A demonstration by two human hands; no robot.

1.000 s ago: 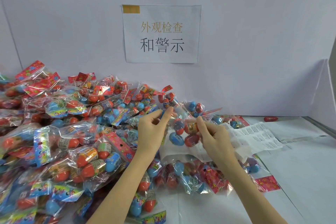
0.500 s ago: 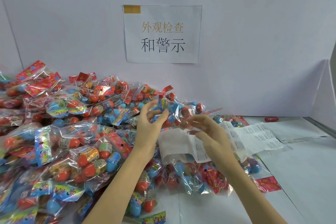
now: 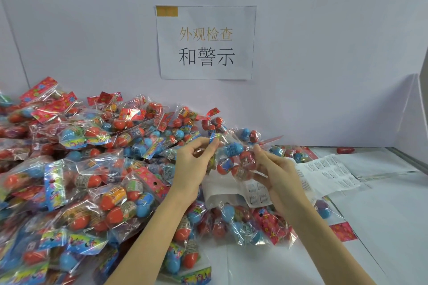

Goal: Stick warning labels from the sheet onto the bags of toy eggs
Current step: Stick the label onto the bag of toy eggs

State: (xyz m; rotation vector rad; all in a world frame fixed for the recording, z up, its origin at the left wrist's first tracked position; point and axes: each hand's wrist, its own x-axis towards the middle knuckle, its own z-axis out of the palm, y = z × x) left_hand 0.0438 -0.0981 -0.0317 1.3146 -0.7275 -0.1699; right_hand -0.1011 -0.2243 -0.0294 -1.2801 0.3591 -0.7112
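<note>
While both hands, left hand (image 3: 193, 164) and right hand (image 3: 274, 169), pinch one bag (image 3: 234, 157) above the label sheet (image 3: 324, 172), slippery film could slip, skewing label placement.

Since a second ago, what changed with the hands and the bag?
Both hands lifted the bag of toy eggs up off the label sheet and turned it; its blue header now sits at the left hand's fingertips. The right hand shifted from the bag's top edge to pinching its right side. The sheet, the pile of bags and the wall sign stayed put.
</note>
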